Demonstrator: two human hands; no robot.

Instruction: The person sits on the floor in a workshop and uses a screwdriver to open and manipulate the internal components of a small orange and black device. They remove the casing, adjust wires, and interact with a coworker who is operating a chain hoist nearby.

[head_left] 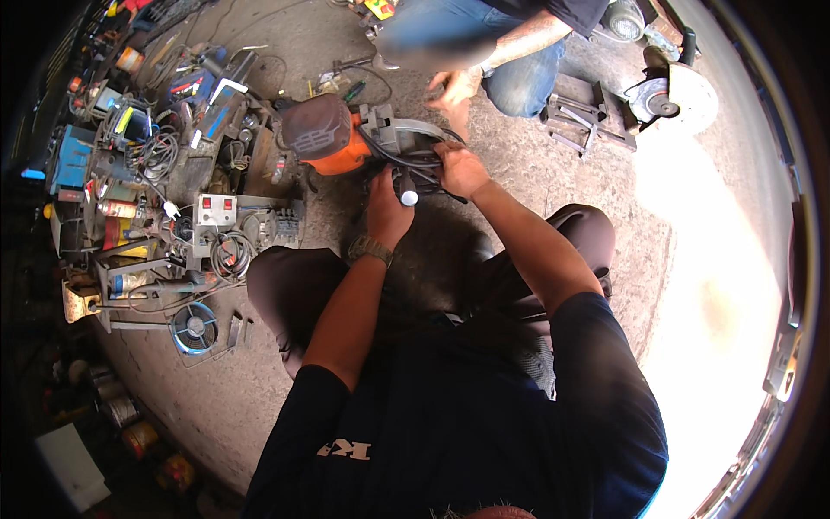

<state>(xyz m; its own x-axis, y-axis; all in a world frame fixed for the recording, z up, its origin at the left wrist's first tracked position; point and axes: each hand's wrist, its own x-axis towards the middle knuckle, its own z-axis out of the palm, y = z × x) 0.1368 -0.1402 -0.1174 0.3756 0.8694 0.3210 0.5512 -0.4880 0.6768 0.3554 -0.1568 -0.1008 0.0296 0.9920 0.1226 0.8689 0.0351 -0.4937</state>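
Observation:
On the concrete floor ahead of me sits an orange machine with a dark, dusty top (333, 160), its exact kind unclear. A grey metal bracket and a curved metal piece (413, 127) rise on its right side. My right hand (462, 170) is closed on the black cable (415, 159) looped around that side. Lower down, my left hand (388, 208) presses against the machine beside a dark rod with a round pale end (409, 198); its fingertips are hidden behind the rod and cables. Just beyond my right hand, a co-worker's hand (456, 89) hangs with nothing visible in it.
Tools, cables and metal parts crowd the left, including a switch box with red switches (216, 210), a coiled cable (232, 253) and a blue-rimmed fan (194, 327). A cut-off saw (664, 104) stands at the far right, near metal bars (584, 121). The co-worker's knee (525, 82) is close.

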